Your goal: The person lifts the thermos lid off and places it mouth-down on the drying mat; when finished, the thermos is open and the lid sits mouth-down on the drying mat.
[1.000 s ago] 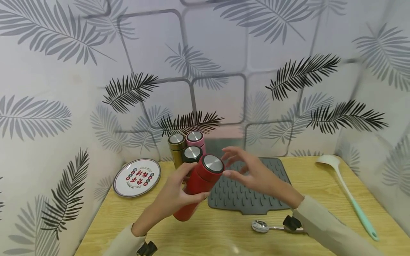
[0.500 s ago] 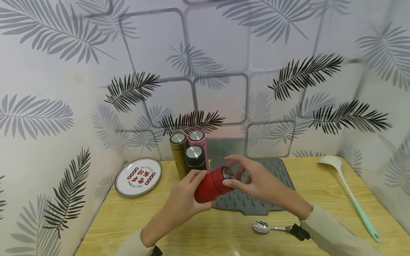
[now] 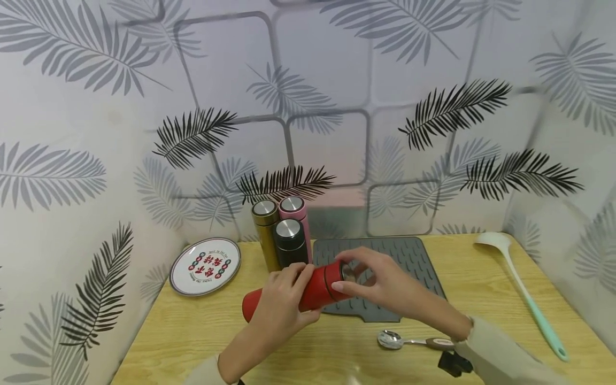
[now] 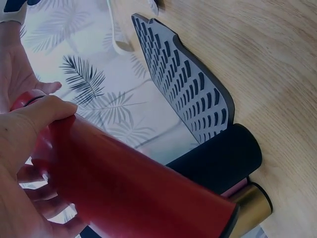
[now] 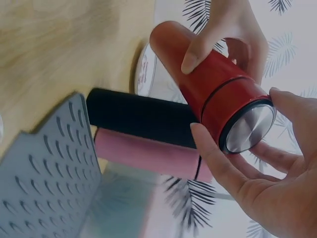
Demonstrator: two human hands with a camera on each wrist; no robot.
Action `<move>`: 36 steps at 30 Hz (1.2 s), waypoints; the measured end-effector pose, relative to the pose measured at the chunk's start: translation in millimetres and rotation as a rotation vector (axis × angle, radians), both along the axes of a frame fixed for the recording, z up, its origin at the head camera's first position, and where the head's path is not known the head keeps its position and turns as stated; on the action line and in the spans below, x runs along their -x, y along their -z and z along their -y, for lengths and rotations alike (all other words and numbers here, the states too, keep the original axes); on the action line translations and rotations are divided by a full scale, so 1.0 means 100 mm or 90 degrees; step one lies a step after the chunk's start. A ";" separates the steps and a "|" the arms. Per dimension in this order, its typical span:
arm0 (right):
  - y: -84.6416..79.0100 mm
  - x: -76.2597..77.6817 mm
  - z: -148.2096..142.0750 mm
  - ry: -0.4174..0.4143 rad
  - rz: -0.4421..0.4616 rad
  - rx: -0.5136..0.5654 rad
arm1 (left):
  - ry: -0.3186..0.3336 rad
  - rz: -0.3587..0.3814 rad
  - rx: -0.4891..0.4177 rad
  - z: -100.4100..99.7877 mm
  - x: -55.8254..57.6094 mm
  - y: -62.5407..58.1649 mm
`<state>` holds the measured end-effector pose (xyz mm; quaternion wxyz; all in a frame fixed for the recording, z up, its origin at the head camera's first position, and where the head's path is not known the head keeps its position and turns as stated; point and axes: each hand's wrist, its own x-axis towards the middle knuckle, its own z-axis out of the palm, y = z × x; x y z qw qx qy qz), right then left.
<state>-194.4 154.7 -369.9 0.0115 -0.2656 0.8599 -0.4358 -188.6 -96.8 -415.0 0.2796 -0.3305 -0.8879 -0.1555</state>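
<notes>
A red thermos (image 3: 317,289) is held in the air, lying nearly level, its capped end to the right. My left hand (image 3: 280,307) grips its body from the near side, with the thumb along it in the left wrist view. At the other end my right hand (image 3: 387,280) has its thumb and fingers around the rim of the lid (image 5: 250,130), whose silver top faces the palm. Behind the red thermos stand a black thermos (image 3: 291,247), a gold thermos (image 3: 267,235) and a pink thermos (image 3: 294,207), upright and close together.
A grey ridged mat (image 3: 409,262) lies behind my right hand. To the left, a white plate (image 3: 187,280) with red lettering leans back. A spoon (image 3: 391,339) lies in front of the mat, and a ladle (image 3: 524,289) with a mint handle lies far right.
The red thermos has tipped from slanted upright to nearly level, its lid swinging right and down. My right hand has gone from beside the lid to holding it.
</notes>
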 end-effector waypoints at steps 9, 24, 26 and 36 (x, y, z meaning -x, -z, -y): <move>0.07 0.00 0.00 -0.018 0.006 0.071 | -0.001 0.008 -0.001 0.01 0.03 0.02; 0.15 0.09 -0.12 -0.131 -0.088 0.036 | 0.012 0.061 -0.012 -0.03 0.05 0.02; 0.16 0.08 -0.13 -0.123 -0.086 0.029 | 0.012 0.063 -0.014 -0.03 0.04 0.02; 0.14 0.04 -0.05 0.030 -0.036 0.034 | 0.008 0.061 -0.017 -0.04 0.04 0.04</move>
